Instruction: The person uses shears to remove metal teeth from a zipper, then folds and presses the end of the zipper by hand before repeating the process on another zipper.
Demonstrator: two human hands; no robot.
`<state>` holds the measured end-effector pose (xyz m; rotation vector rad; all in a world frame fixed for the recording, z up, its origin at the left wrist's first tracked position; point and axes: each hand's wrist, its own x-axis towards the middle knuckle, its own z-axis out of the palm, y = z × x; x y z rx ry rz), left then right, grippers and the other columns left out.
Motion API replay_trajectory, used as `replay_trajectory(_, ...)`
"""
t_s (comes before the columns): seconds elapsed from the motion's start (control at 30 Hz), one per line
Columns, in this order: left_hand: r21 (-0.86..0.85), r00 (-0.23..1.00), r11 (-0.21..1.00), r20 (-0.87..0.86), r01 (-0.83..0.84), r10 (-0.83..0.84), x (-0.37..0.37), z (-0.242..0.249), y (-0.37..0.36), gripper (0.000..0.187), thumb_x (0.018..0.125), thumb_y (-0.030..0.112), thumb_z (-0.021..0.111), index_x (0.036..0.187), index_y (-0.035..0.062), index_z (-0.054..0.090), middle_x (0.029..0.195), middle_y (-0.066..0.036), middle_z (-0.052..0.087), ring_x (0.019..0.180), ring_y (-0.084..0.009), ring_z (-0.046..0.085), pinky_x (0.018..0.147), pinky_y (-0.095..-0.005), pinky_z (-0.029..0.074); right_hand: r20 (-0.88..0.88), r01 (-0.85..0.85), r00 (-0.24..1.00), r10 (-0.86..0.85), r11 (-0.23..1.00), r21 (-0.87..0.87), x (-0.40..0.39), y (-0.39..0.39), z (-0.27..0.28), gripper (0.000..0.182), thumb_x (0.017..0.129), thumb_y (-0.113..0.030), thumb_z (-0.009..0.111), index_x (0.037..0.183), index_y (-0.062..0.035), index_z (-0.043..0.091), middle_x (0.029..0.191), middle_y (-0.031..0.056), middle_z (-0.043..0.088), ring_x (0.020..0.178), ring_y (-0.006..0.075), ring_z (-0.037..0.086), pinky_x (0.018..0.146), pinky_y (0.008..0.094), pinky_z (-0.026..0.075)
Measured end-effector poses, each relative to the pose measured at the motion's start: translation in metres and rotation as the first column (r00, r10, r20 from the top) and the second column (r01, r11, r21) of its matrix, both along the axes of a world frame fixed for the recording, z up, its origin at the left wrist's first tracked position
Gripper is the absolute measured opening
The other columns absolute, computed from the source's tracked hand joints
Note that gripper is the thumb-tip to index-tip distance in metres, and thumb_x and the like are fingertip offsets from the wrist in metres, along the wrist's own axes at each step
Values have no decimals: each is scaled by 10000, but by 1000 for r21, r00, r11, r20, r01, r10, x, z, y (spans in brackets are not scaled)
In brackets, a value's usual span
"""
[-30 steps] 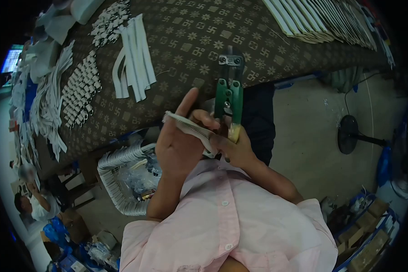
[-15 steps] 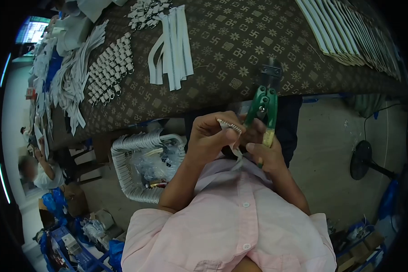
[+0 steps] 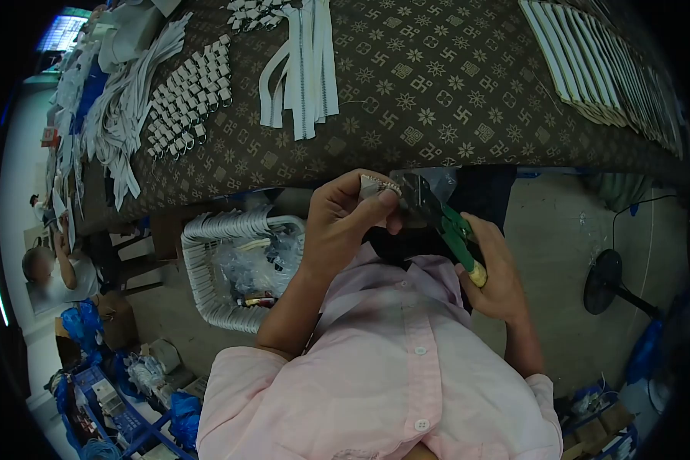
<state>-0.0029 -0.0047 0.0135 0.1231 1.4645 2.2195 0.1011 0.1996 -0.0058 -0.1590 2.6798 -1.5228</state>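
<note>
My left hand pinches a piece of white zipper tape between thumb and fingers, its row of metal teeth facing up. Green-handled hand pliers with yellow grip ends are in my right hand, fingers wrapped about the handles. The dark head of the pliers points left, right at the zipper's toothed end. Both hands are above my lap, just below the table's near edge. On the patterned tablecloth lie more white zipper strips and rows of small white-and-metal pieces.
Bundled white strips hang over the table's left side; stacked zippers lie at the right. A white woven basket holding plastic bags is by my left arm. A black fan stands right. Another person sits far left.
The pliers have swung from upright to pointing left, and their head has come to the zipper end. My right hand has shifted right; the left has risen slightly with the zipper.
</note>
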Motion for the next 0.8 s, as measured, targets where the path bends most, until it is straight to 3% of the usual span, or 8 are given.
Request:
replay_trajectory(0.5, -160, 998, 986, -44, -45, 39, 6, 2, 2, 92, 849, 59, 547, 844, -25, 585, 655, -40, 582, 549, -68, 528, 492, -178, 398, 120, -79, 991, 65, 990, 114, 6, 11, 11, 684, 639, 11, 584, 1284, -13, 357, 1195, 224, 431, 1088, 392, 445, 930, 399, 363)
replay_trajectory(0.8, -229, 997, 971, -17, -71, 69, 6, -2, 6, 105, 830, 68, 531, 780, -11, 579, 620, -30, 568, 508, -62, 521, 460, -185, 395, 159, -84, 984, 80, 996, 18, 10, 7, 6, 654, 629, 8, 579, 1254, -17, 388, 1001, 172, 506, 876, 339, 520, 772, 374, 429)
